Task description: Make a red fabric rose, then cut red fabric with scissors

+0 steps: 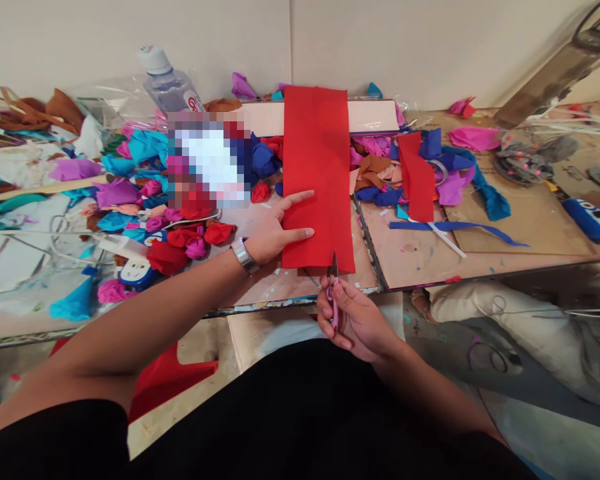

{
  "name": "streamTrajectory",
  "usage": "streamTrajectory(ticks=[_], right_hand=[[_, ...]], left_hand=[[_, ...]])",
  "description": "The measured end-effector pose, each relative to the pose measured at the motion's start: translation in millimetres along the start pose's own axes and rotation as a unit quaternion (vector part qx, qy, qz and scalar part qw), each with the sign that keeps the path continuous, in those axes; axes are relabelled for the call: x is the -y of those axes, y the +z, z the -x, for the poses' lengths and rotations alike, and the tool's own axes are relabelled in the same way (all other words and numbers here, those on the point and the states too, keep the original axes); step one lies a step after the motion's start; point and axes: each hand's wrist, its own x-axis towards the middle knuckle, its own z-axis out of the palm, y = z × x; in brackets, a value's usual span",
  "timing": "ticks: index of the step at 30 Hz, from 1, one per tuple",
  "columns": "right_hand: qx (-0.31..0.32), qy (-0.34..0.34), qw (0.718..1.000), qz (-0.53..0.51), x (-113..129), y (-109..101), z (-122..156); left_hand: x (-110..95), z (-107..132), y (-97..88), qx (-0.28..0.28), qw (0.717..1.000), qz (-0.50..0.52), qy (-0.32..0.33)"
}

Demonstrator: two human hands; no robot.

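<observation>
A long red felt sheet (316, 167) lies lengthwise on the low work board (300, 283). My left hand (279, 230) rests flat on its near left edge, fingers stretched out and pressing it down; a watch sits on that wrist. My right hand (353, 320) is closed around small pink-handled scissors (333, 287). The scissor blades meet the sheet's near edge at its right corner.
Piles of coloured felt scraps (130, 200) and small rolled flowers cover the left of the table. A narrower red strip (417, 177), blue and pink scraps, and a cardboard sheet (520, 213) lie to the right. A water bottle (167, 83) stands at the back.
</observation>
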Motion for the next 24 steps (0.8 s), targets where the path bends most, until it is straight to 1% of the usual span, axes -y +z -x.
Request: streamTrajectory(ticks=[17, 24], right_hand=[[-0.005, 0.007, 1.0, -0.008, 1.7, 2.9, -1.3], [-0.019, -0.007, 1.0, -0.008, 2.1, 0.7, -1.0]], left_hand=[[2.5, 0.4, -2.3, 0.008, 1.0, -0.005, 0.01], [3.4, -0.1, -3.0, 0.012, 1.0, -0.016, 0.015]])
